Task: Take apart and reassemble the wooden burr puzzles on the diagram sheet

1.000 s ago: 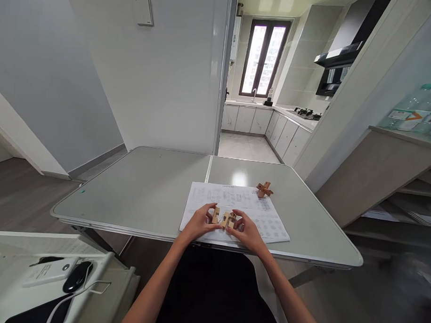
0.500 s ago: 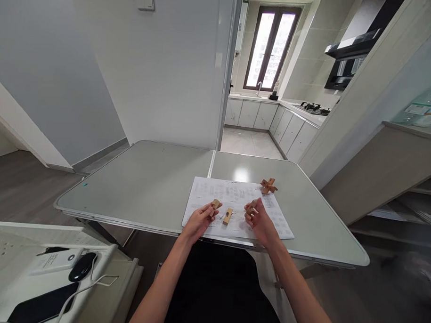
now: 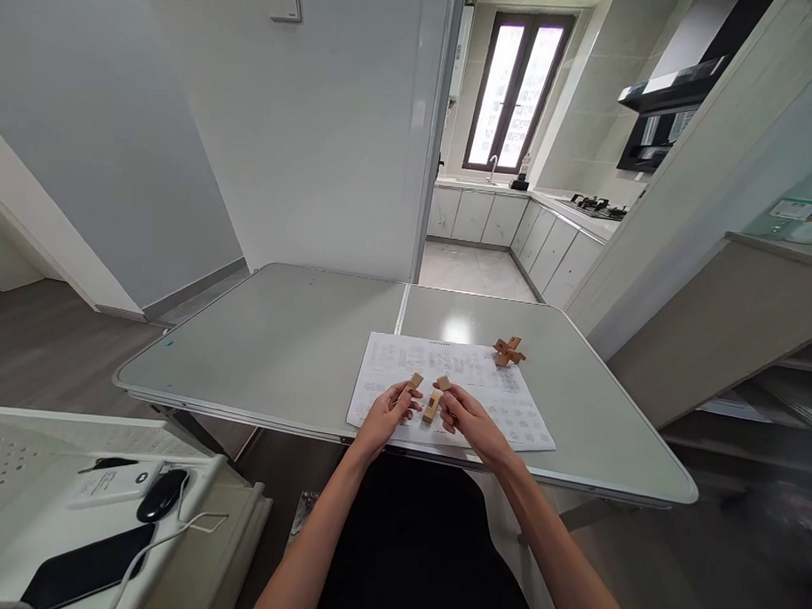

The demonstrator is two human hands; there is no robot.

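Over a printed instruction sheet [image 3: 404, 362] on the grey table [image 3: 278, 344], my left hand [image 3: 385, 415] pinches a small wooden block [image 3: 415, 381]. My right hand [image 3: 465, 418] pinches another wooden block [image 3: 443, 383] just beside it. A third wooden piece [image 3: 433, 405] lies on the sheet between the two hands, near my fingers. An assembled wooden cross puzzle [image 3: 508, 351] rests at the sheet's far right corner, apart from both hands.
A white stand at the lower left carries a black phone [image 3: 83, 573], a black mouse [image 3: 161, 494], a white box [image 3: 110, 485] and a white cable. A shelf unit [image 3: 743, 352] stands to the right. Beyond the table is a white wall and a kitchen doorway.
My right hand moved left, bringing its block close to the left hand's block. One second ago both hands were together around the pieces on the sheet, then they drew apart.
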